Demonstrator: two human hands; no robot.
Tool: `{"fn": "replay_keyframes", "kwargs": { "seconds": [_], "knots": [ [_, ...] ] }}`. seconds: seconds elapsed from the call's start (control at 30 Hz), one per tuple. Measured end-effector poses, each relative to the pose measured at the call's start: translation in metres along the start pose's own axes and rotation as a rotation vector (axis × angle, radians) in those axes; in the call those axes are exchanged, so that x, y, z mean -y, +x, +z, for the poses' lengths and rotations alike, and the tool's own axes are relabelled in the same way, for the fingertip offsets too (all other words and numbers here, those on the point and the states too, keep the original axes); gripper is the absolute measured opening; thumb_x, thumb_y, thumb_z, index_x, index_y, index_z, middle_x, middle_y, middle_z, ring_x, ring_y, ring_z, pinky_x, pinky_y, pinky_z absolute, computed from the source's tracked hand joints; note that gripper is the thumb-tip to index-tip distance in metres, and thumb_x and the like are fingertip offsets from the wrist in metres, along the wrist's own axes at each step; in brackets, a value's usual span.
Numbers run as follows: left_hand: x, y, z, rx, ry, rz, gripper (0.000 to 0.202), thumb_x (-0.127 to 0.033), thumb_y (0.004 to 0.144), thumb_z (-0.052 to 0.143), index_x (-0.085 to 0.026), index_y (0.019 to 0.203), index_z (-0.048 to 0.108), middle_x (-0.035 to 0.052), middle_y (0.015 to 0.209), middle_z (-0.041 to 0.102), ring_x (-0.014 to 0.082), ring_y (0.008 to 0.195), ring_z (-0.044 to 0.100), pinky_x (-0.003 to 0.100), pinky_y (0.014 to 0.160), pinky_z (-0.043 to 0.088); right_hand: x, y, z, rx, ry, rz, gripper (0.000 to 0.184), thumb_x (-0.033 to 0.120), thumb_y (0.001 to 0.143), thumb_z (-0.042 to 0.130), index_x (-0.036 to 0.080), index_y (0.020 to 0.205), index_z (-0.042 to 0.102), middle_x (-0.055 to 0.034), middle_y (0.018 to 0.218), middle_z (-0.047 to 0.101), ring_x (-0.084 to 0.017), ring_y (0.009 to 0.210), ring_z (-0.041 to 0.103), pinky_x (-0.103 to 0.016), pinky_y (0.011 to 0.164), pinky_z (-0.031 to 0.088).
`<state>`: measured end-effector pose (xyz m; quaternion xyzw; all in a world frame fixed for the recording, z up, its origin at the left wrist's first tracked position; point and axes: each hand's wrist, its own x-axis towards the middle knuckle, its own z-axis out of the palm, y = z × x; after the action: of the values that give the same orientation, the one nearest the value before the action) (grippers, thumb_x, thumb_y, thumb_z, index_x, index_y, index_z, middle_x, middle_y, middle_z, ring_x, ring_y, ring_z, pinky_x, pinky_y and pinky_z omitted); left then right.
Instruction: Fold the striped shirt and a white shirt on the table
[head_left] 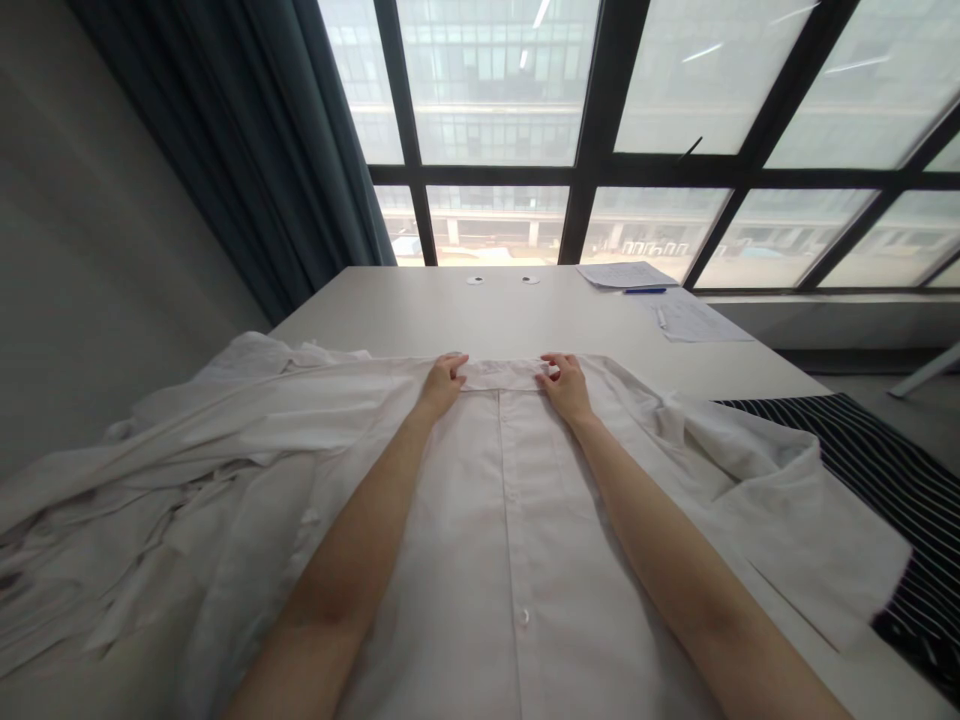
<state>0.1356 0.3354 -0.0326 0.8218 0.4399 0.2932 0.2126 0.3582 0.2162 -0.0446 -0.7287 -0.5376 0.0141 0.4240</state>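
A white button-up shirt point(472, 520) lies spread out in front of me, its button placket running down the middle and its collar point(501, 375) at the far end. My left hand point(444, 385) pinches the left end of the collar between thumb and fingers. At the collar's right end, my right hand point(564, 388) grips the cloth in the same way, fingers bent. The right sleeve point(810, 520) reaches out toward the table's right side. On the left, the other sleeve point(300, 410) lies over crumpled white cloth.
More crumpled white fabric point(97, 560) heaps up at the left. Black striped cloth point(892, 480) lies at the right edge of the white table point(420, 310). Papers point(701, 318) and a blue pen point(645, 291) rest at the back right. A dark curtain point(247, 130) and windows stand beyond.
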Motion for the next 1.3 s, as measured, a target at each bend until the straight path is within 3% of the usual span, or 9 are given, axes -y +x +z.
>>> {"fn": "replay_keyframes", "kwargs": {
  "seconds": [0.2,0.37,0.43,0.53,0.6,0.67,0.9,1.13,1.3],
  "knots": [
    [-0.002,-0.003,0.001,0.022,0.09,-0.037,0.05,-0.003,0.078,0.057,-0.018,0.126,0.062,0.0091,0.122,0.058,0.0208,0.111,0.058,0.035,0.102,0.045,0.003,-0.001,0.001,0.022,-0.066,-0.032,0.026,0.013,0.083,0.055,0.021,0.103,0.069,-0.0062,0.103,0.059,-0.015,0.081,0.062,-0.031,0.083,0.049],
    [-0.016,-0.016,-0.002,-0.021,0.217,-0.05,0.052,-0.005,0.08,0.055,-0.024,0.128,0.06,0.0134,0.134,0.049,0.0323,0.126,0.047,0.052,0.106,0.037,0.011,-0.006,-0.002,0.024,-0.189,-0.076,0.034,0.007,0.083,0.051,0.022,0.107,0.07,-0.0116,0.118,0.058,-0.025,0.107,0.057,-0.044,0.095,0.04],
    [-0.026,-0.022,-0.002,-0.02,0.264,0.026,0.053,-0.006,0.082,0.053,-0.025,0.131,0.058,0.0129,0.144,0.042,0.0327,0.133,0.04,0.053,0.11,0.03,0.016,-0.009,-0.004,0.035,-0.224,-0.112,0.037,0.006,0.083,0.049,0.021,0.112,0.068,-0.0142,0.13,0.055,-0.029,0.117,0.052,-0.049,0.098,0.036],
    [-0.039,-0.027,0.002,0.099,0.346,0.256,0.045,-0.014,0.089,0.05,-0.024,0.132,0.056,0.0102,0.151,0.04,0.0283,0.138,0.036,0.05,0.115,0.023,0.021,-0.01,-0.003,0.112,-0.237,-0.212,0.036,0.008,0.085,0.051,0.023,0.114,0.067,-0.0101,0.138,0.054,-0.027,0.123,0.049,-0.048,0.104,0.031],
    [-0.041,-0.028,0.006,0.19,0.369,0.362,0.042,-0.021,0.093,0.049,-0.023,0.134,0.054,0.0089,0.149,0.044,0.0244,0.138,0.039,0.045,0.115,0.026,0.023,-0.011,-0.001,0.176,-0.229,-0.273,0.034,0.014,0.087,0.055,0.026,0.117,0.065,-0.0065,0.136,0.058,-0.024,0.125,0.05,-0.046,0.106,0.031],
    [-0.038,-0.027,0.009,0.227,0.356,0.384,0.043,-0.023,0.093,0.049,-0.023,0.136,0.051,0.0071,0.147,0.049,0.0205,0.136,0.042,0.04,0.113,0.029,0.022,-0.01,0.0,0.217,-0.221,-0.304,0.034,0.02,0.088,0.058,0.027,0.121,0.063,-0.0055,0.134,0.061,-0.023,0.125,0.051,-0.046,0.106,0.032],
    [-0.026,-0.02,0.002,0.173,0.312,0.348,0.042,-0.008,0.089,0.048,-0.023,0.127,0.061,0.0041,0.135,0.061,0.0168,0.127,0.054,0.036,0.114,0.03,0.017,-0.009,0.0,0.227,-0.194,-0.31,0.034,0.03,0.088,0.061,0.028,0.122,0.063,-0.0067,0.134,0.061,-0.023,0.126,0.053,-0.048,0.106,0.032],
    [-0.032,-0.02,-0.003,0.041,0.257,0.224,0.031,-0.023,0.098,0.046,-0.021,0.119,0.068,0.0073,0.108,0.074,0.0202,0.1,0.068,0.037,0.105,0.042,0.011,-0.004,0.001,0.186,-0.17,-0.268,0.034,0.011,0.091,0.046,0.025,0.113,0.068,-0.0051,0.122,0.07,-0.018,0.115,0.061,-0.039,0.104,0.035],
    [-0.033,-0.021,-0.007,0.051,0.207,0.199,0.039,-0.007,0.091,0.045,-0.023,0.115,0.072,0.0047,0.109,0.074,0.0187,0.101,0.068,0.035,0.106,0.042,0.009,-0.004,0.001,0.161,-0.171,-0.238,0.037,0.009,0.09,0.043,0.024,0.11,0.069,-0.0055,0.115,0.072,-0.018,0.109,0.064,-0.038,0.105,0.033]
  ]
}}
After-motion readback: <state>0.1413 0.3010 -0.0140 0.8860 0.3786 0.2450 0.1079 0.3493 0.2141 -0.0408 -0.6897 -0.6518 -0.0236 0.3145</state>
